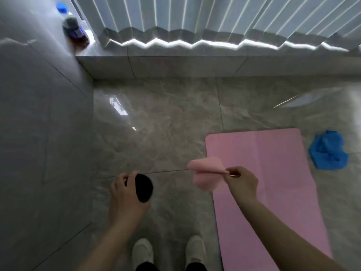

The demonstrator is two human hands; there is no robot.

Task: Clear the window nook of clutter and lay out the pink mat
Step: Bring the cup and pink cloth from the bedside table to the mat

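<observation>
pink mat (273, 182) lies flat on floor (166, 124) beside blue cloth (328, 151).

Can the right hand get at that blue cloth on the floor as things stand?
Probably not right away: the right hand is pinching a pink cloth. The blue cloth lies clear on the floor beside the pink mat, nothing blocking it.

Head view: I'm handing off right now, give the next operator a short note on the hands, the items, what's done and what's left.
Left hand: shut on a small black item.
Right hand: pinching a small pink cloth, held above the floor.
Pink mat: already flat on the floor, right of the feet.
Blue cloth: crumpled on the floor beside the mat's far right corner.
Bottles: on the window ledge, left corner.
Left: put away both held items, the blue cloth and the bottles.
</observation>
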